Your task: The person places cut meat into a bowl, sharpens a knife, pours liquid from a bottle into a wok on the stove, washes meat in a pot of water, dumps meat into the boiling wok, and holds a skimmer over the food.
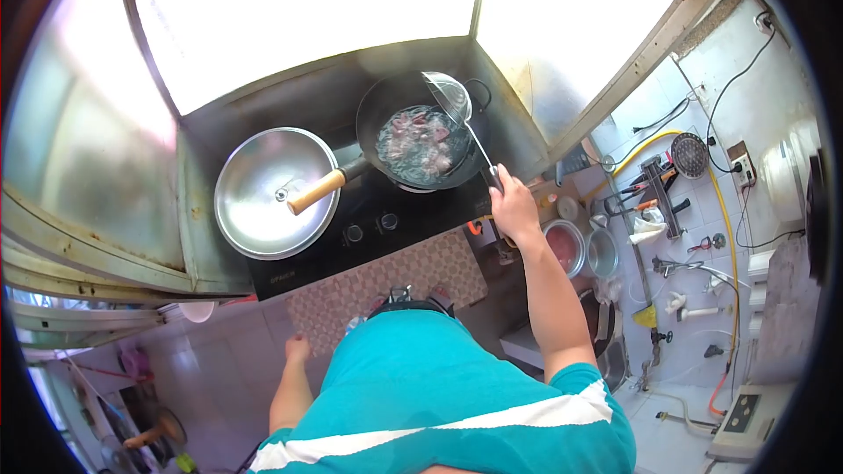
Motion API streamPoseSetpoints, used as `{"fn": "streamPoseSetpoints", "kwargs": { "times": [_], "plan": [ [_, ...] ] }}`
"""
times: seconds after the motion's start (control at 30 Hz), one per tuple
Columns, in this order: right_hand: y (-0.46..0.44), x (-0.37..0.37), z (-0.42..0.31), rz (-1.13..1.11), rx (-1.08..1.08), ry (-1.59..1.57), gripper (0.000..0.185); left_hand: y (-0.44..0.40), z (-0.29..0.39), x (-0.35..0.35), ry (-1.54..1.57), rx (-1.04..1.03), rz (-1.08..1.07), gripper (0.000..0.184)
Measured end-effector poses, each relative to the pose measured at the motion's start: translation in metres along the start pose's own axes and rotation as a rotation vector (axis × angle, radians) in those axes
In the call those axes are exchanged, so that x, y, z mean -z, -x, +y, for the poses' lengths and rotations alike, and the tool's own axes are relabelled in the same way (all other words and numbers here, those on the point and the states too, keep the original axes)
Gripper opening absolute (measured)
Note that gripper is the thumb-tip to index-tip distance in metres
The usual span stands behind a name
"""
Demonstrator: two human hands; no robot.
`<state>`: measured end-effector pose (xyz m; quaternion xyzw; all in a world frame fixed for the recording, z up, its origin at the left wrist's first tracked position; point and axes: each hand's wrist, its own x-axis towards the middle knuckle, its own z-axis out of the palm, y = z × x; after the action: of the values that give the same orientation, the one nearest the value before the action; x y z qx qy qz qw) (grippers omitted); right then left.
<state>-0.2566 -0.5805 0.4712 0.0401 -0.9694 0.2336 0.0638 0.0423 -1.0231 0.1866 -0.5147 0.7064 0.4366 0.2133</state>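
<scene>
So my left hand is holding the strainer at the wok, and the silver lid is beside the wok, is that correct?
Not quite: the head view shows your right hand holding the strainer at the wok, while your left hand hangs low. The silver lid is indeed beside the wok.

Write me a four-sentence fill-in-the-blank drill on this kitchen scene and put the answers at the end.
1. The right hand grips the strainer by its ____.
2. The wok sits to the ____ of the round metal lid in the picture.
3. The black stovetop shows ____ round knobs near its front edge.
4. The teal shirt is crossed by a ____ stripe.

Missing words: handle; right; two; white.
</scene>
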Motion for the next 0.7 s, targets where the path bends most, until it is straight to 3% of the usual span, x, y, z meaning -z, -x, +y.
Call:
{"fn": "streamPoseSetpoints", "kwargs": {
  "times": [0.27, 0.53, 0.57, 0.7],
  "plan": [
    [-0.026, -0.021, 0.007, -0.198, 0.121, 0.112, 0.049, -0.012, 0.004, 0.0, -0.006, -0.085, 0.049, 0.035],
    [-0.001, 0.044, -0.005, -0.284, 0.286, 0.263, 0.05, -0.005, -0.013, -0.001, -0.107, 0.045, 0.038, 0.037],
    [0.003, 0.052, -0.006, -0.261, 0.315, 0.253, 0.05, -0.003, -0.014, 0.0, -0.214, -0.02, 0.053, 0.035],
    [0.014, 0.067, 0.01, -0.263, 0.256, 0.291, 0.053, 0.016, 0.007, 0.013, -0.111, 0.088, 0.059, 0.038]
  ]
}}
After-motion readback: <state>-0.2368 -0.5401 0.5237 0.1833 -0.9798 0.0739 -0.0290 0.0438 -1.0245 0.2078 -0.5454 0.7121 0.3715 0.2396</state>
